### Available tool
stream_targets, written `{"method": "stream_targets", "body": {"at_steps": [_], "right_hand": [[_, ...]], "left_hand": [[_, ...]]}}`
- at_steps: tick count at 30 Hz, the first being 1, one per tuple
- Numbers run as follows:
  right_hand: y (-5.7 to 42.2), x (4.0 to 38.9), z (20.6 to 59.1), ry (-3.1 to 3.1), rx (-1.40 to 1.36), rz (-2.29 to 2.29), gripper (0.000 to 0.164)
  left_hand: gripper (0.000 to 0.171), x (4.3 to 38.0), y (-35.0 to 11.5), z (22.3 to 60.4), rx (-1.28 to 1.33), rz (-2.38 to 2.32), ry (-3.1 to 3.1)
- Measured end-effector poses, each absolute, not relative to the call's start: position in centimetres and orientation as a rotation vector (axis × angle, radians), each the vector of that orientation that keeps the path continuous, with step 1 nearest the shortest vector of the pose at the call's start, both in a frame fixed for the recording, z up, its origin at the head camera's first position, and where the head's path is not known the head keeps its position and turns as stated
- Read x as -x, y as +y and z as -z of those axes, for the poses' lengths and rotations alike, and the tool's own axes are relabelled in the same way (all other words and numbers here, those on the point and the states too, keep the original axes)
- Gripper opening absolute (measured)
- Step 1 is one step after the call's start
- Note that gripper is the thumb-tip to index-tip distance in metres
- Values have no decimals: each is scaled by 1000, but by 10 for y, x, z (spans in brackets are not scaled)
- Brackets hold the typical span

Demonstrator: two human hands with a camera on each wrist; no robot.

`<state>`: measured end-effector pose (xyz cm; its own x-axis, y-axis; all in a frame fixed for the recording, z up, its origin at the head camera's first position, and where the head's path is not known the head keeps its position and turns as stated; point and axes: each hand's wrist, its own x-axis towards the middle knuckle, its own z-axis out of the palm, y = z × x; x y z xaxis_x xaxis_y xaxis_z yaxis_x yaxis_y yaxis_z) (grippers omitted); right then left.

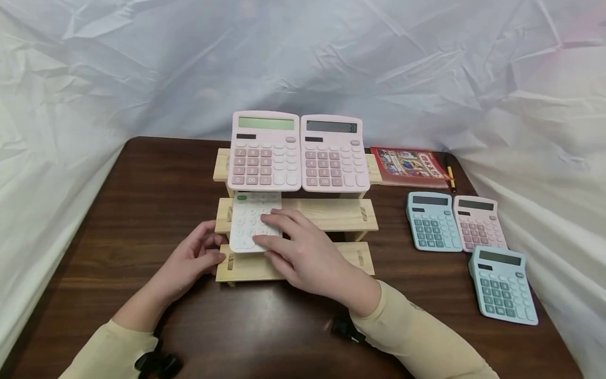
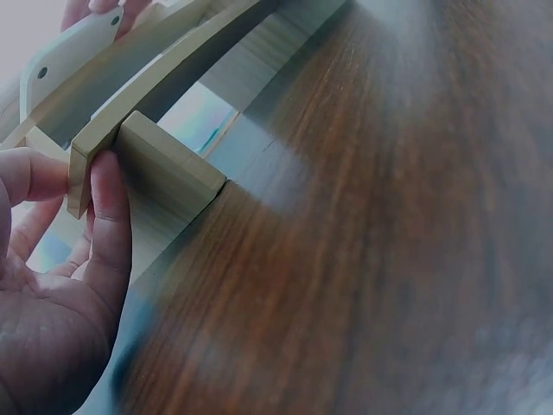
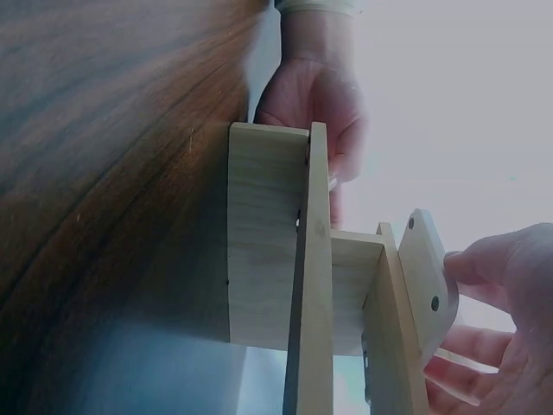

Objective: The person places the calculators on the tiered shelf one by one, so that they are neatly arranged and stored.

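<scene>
A three-tier wooden rack (image 1: 326, 215) stands on the table. On its middle tier lies a white calculator (image 1: 247, 221), its lower end jutting past the board. My right hand (image 1: 307, 250) holds this calculator by its lower right part, fingers over the keys; the right wrist view shows the thumb and fingers at its edge. At the rack's lower left, my left hand (image 1: 189, 258) pinches the end of the bottom board (image 2: 82, 164) between thumb and fingers. Two pink calculators, a left one (image 1: 265, 150) and a right one (image 1: 335, 152), stand side by side on the top tier.
To the right lie a blue calculator (image 1: 433, 221), a pink calculator (image 1: 479, 223) and another blue calculator (image 1: 504, 284). A red booklet (image 1: 409, 166) and a pen (image 1: 451, 178) are at the back right. Pale sheeting (image 1: 189, 68) hangs behind the table (image 1: 142, 210).
</scene>
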<state>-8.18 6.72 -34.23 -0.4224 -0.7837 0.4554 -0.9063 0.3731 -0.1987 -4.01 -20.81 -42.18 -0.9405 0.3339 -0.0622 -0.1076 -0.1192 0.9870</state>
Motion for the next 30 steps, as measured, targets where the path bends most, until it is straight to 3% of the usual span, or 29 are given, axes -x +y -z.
{"method": "stream_targets", "body": {"at_steps": [9, 25, 30], "right_hand": [[85, 79, 338, -2386, -1499, -644, 30], [161, 81, 342, -2525, -1234, -586, 32], [191, 81, 349, -2549, -1152, -555, 41]], "left_hand": [[56, 42, -204, 428, -265, -2124, 1849], [54, 42, -210, 427, -325, -2128, 1896], [54, 40, -211, 426, -312, -2128, 1896]]}}
